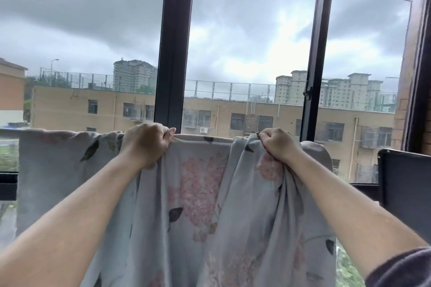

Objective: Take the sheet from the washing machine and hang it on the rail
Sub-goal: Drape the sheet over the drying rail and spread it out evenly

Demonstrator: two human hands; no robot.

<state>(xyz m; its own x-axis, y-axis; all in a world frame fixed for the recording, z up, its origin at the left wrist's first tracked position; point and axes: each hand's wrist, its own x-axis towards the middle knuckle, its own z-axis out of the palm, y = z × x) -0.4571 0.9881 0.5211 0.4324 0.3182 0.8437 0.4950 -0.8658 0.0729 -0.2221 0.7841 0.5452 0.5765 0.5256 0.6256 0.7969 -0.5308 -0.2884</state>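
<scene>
A pale blue-grey sheet [200, 193] with pink flowers and dark leaves hangs draped over a rail in front of the window; the cloth hides the rail along its whole width. My left hand [145, 143] grips the sheet's top fold left of centre. At the fold right of centre, my right hand [276, 144] pinches bunched cloth. Between the hands the top edge runs taut and level. The sheet's left part [58, 158] hangs flat, and folds gather under my right hand.
Dark window frames [175, 53] rise behind the sheet, with a second upright [317, 77] to the right. A dark boxy object [405, 182] stands at the right edge, close to my right forearm. Buildings and cloudy sky lie beyond the glass.
</scene>
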